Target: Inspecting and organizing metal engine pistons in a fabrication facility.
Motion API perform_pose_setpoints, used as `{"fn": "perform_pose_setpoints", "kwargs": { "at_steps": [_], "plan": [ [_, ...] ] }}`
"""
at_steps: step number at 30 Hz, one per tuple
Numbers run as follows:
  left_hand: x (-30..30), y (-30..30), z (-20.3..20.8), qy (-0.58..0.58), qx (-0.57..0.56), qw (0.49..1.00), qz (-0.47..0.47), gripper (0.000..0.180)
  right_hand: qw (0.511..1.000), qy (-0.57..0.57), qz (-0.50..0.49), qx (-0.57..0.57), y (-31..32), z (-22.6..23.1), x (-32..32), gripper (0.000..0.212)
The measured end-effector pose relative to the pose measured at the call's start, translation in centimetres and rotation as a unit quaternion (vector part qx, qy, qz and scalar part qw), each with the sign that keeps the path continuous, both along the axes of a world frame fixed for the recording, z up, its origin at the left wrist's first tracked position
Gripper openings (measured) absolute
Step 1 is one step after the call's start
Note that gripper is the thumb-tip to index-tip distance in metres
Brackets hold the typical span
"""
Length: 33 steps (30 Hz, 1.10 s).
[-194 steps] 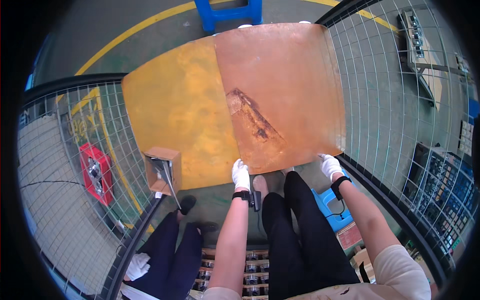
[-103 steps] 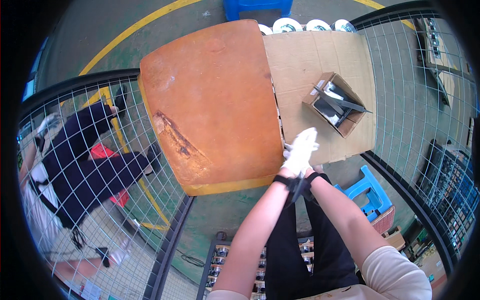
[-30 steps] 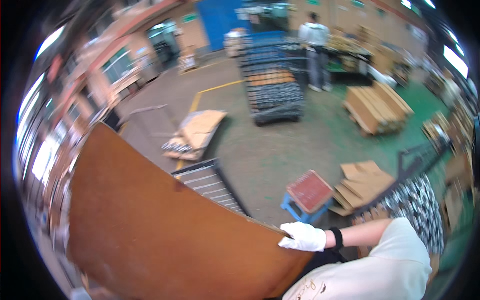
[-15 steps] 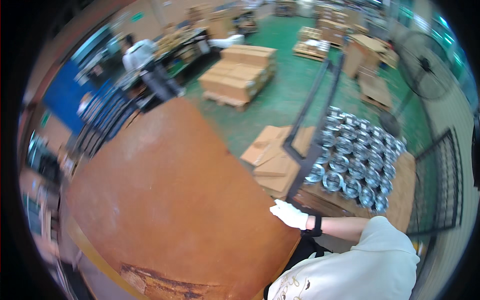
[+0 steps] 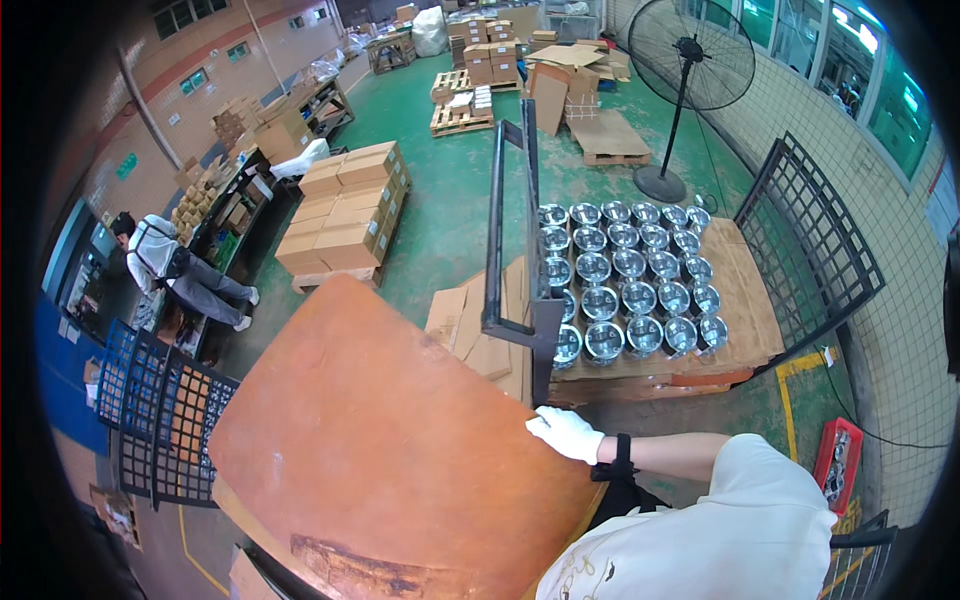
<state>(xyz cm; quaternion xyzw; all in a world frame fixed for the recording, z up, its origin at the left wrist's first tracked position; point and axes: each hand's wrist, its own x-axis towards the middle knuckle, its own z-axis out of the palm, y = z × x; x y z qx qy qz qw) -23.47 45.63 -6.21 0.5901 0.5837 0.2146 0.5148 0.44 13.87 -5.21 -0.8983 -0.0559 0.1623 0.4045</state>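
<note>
My right hand [image 5: 565, 433], in a white glove with a black band at the wrist, grips the right-hand edge of a large orange-brown sheet [image 5: 400, 430]. Its fingers lie over the top face; the thumb cannot be made out. The sheet stands tilted before me, with a worn, dark patch along its lower edge. My left hand is out of view. Just beyond my right hand rises a dark metal frame [image 5: 545, 340]. Beside it, rows of shiny round metal parts [image 5: 638, 298] stand on a brown board [image 5: 745, 290].
Black mesh racks stand at right [image 5: 815, 235] and left [image 5: 150, 410]. A pallet of cartons [image 5: 345, 215] is ahead, with flattened cardboard [image 5: 465, 325] nearer. A person [image 5: 180, 260] bends at a bench on the left. A large fan [image 5: 690, 60] and a red bin [image 5: 838, 465] are at right.
My view has swung rightward and steadied, so the racks, fan and red bin show more plainly. My right hand keeps its grip on the sheet's edge.
</note>
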Motion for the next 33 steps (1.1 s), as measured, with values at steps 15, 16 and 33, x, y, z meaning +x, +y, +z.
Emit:
{"fn": "perform_pose_setpoints", "kwargs": {
  "at_steps": [15,16,33],
  "plan": [
    [-2.9,8.3,-2.3,0.17,0.158,0.973,-0.006,0.045,0.997,0.0,-0.076,-0.006,7.5,1.5,0.5,0.047],
    [-2.9,9.0,-3.1,0.2,0.172,0.964,-0.012,0.045,0.997,0.004,-0.078,-0.009,8.3,0.7,0.8,0.049],
    [8.0,9.6,3.1,0.316,0.093,0.94,0.093,0.059,0.98,0.198,0.017,0.015,14.6,-9.5,14.7,0.051]
  ]
}}
